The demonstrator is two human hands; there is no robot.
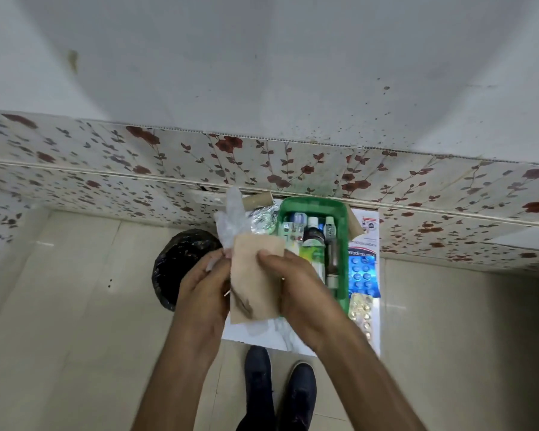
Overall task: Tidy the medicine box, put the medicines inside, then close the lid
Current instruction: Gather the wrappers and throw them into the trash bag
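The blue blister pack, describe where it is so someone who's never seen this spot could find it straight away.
Find the green medicine box standing against the flowered wall tiles. Just outside its right wall lies the blue blister pack, flat on the white surface. Its shiny blue foil sets it apart from the yellowish pill strip just nearer the person.
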